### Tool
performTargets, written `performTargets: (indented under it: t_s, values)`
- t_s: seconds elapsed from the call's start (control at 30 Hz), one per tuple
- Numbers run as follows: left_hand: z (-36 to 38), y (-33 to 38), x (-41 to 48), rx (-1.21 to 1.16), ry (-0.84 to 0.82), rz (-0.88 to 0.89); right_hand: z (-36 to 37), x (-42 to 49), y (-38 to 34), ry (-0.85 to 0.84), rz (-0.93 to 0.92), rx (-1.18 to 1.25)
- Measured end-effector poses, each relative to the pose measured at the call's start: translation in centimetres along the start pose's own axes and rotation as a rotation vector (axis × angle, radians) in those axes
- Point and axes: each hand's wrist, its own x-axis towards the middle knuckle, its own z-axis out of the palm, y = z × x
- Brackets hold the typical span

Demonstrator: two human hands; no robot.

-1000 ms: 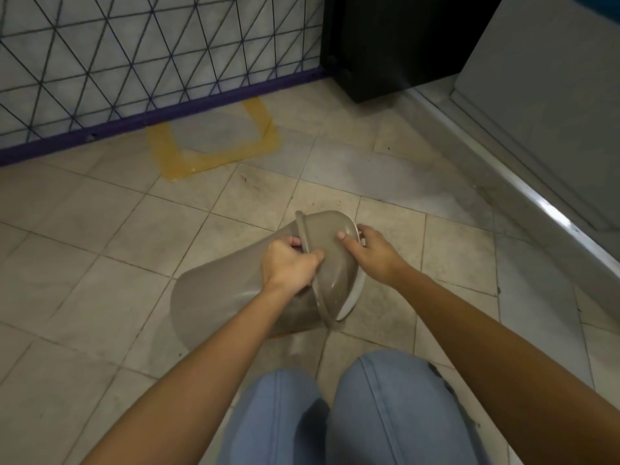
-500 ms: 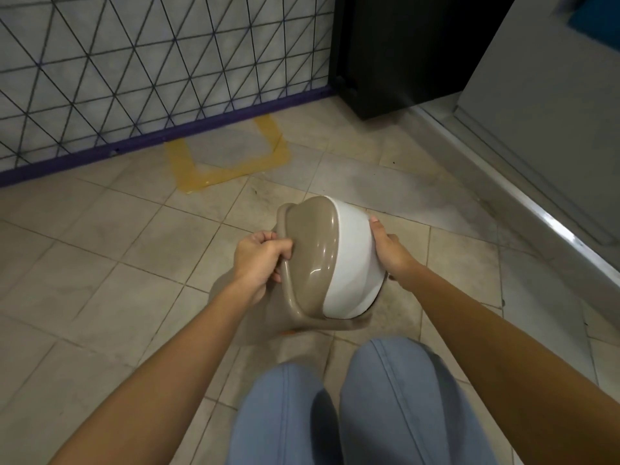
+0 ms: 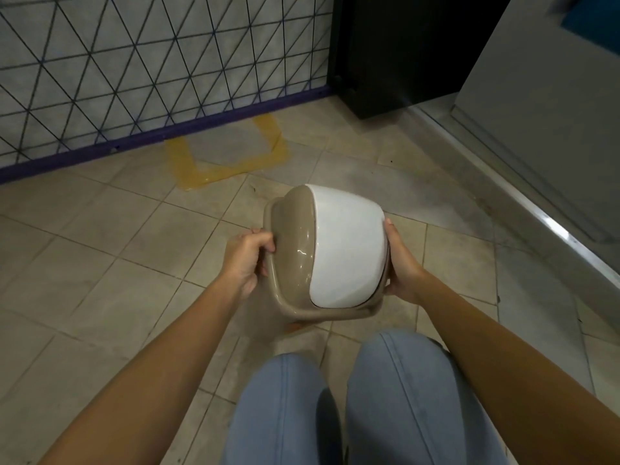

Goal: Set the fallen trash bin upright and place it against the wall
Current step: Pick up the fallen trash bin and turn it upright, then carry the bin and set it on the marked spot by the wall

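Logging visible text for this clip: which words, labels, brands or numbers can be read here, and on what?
None readable: no text shows on the bin, its white lid, the wall, the yellow tape or the blue patch top right.

Indoor corridor or utility corner of a public or commercial building; not clearly a home. Floor (image 3: 100, 263) of worn beige square tiles, grey grout lines, scuffed and stained toward the right edge. Yellow tape outline (image 3: 231, 162) stuck to the tiles at the foot of the wall, marking a set spot, as in a managed facility. Wall (image 3: 134, 62) covered in pale panels with a dark triangular line pattern, purple skirting strip (image 3: 167, 132) along its base. Dark doorway or cabinet (image 3: 396, 52) in the far corner. Metal threshold rail (image 3: 536, 216) and grey panel (image 3: 553, 95) along the right edge.
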Motion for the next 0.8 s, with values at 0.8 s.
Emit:
performTargets:
  t_s: [0.8]
  values:
    - [-2.4,-2.2,0.2,0.384,0.211,0.173,1.2,-1.3,-1.4,-0.011,-0.395,-0.520]
